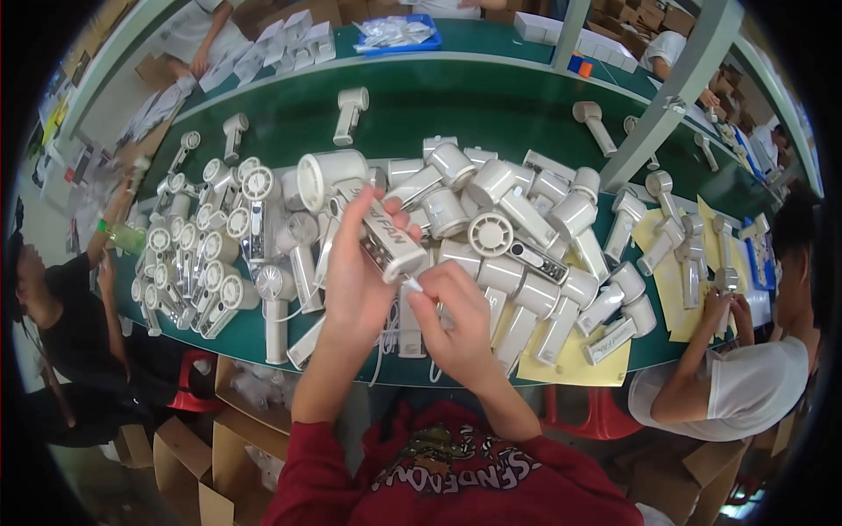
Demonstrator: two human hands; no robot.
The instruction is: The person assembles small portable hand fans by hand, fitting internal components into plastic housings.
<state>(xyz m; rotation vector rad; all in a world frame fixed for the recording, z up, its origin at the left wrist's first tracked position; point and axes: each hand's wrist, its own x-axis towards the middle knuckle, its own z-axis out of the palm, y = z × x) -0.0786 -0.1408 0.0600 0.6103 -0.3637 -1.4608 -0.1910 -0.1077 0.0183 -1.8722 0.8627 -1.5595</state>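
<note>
held fan: over the near middle of the fan pile [491, 188], i am holding a white handheld fan [383, 230], its handle tilting and its butt end pointing toward my right hand.
left hand: my left hand [353, 254] is gripping that handle, fingers clamping around it.
right hand: above the pile's near edge my right hand [452, 311] is pinching, thumb and forefinger pressing together on a small white connector [410, 285] at the butt end; whether it is sitting in a socket, i cannot tell.
white cord: a thin cord [377, 355] is hanging at the pile's near edge.
green workbench: the bench [250, 335] is carrying the pile.
yellow paper: a sheet [561, 373] is lying under the pile's near right part.
spaced fans: more fans [351, 114] are lying beyond the pile.
blue tray: farther beyond the pile, a tray [436, 39] is holding white packets.
neighbour: right of the pile, a person in a white top [745, 377] is handling another fan.
</note>
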